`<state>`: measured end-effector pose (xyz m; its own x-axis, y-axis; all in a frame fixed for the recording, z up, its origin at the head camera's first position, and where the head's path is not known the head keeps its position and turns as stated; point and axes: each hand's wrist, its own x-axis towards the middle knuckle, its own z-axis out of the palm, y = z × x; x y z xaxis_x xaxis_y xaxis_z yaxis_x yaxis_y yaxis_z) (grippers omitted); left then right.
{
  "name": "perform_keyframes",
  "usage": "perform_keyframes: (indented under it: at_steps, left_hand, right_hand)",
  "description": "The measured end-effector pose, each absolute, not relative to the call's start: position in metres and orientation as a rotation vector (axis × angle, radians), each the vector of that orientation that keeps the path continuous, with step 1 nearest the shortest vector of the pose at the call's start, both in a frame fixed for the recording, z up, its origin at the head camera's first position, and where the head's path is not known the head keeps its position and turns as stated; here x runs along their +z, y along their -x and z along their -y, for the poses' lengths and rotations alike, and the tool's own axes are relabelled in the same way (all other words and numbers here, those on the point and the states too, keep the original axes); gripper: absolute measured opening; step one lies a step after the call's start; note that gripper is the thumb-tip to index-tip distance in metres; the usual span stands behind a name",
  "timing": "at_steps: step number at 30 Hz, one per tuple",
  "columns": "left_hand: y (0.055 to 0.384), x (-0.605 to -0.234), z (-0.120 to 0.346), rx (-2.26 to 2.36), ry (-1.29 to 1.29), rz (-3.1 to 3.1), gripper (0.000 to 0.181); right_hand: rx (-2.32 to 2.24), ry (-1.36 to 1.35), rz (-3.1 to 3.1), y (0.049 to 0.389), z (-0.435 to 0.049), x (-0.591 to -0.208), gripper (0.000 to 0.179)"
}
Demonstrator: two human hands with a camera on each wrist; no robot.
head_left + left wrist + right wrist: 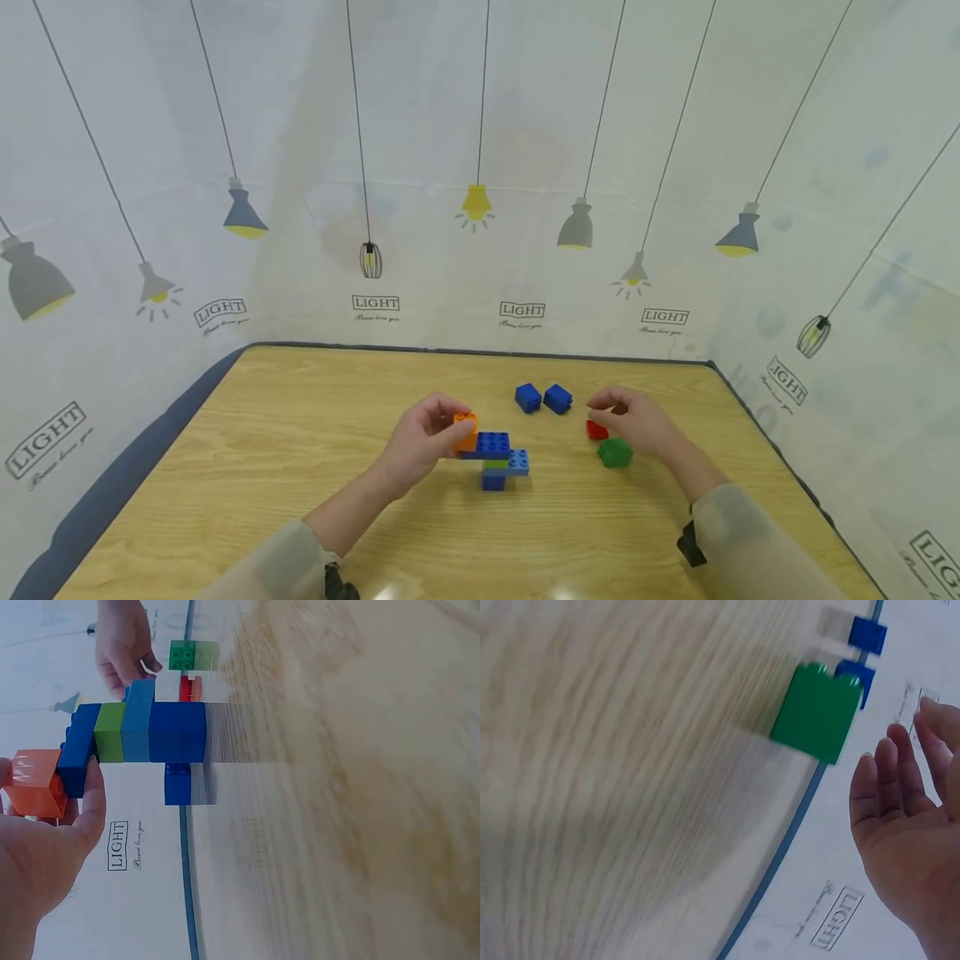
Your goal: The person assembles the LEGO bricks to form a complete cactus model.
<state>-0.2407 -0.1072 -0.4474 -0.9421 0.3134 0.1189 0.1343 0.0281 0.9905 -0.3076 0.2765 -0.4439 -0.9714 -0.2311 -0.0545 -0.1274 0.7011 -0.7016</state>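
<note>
My left hand (420, 442) holds an orange brick (467, 432) between thumb and fingers, at the left end of the top dark blue brick (493, 442) of a small stack. Under that come a lime green brick (110, 733), a light blue brick (518, 462) jutting to the right, and a blue brick (178, 732) standing on the table. One finger of the left hand touches the underside of the top blue brick. Just above a red brick (596, 431), my right hand (637, 421) hovers with fingers loosely bent, apparently holding nothing. A green brick (817, 712) lies near that hand.
Two loose blue bricks, a left one (528, 398) and a right one (558, 399), lie farther back on the wooden table (300, 417). A white lamp-printed curtain (420, 250) stands behind the table's dark-edged back and sides.
</note>
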Motion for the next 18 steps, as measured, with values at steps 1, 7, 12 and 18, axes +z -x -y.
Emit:
perform_keyframes:
  at_steps: [1,7,12,18]
  left_hand:
    - [0.241,-0.447,0.107,2.047,-0.470,-2.154,0.031]
    - [0.241,-0.446,0.108,2.047,-0.473,-2.153,0.031]
    - [0.241,-0.446,0.108,2.054,-0.475,-2.135,0.032]
    - [0.241,-0.445,0.108,2.049,-0.469,-2.127,0.032]
  right_hand:
    - [-1.116,0.291,-2.766,0.310,-0.280,-0.445,0.034]
    - [-1.054,0.320,-2.750,0.323,-0.295,-0.448,0.028]
    - [-1.019,0.260,-2.706,0.331,-0.298,-0.453,0.023]
    - [-1.001,0.231,-2.673,0.336,-0.301,-0.460,0.023]
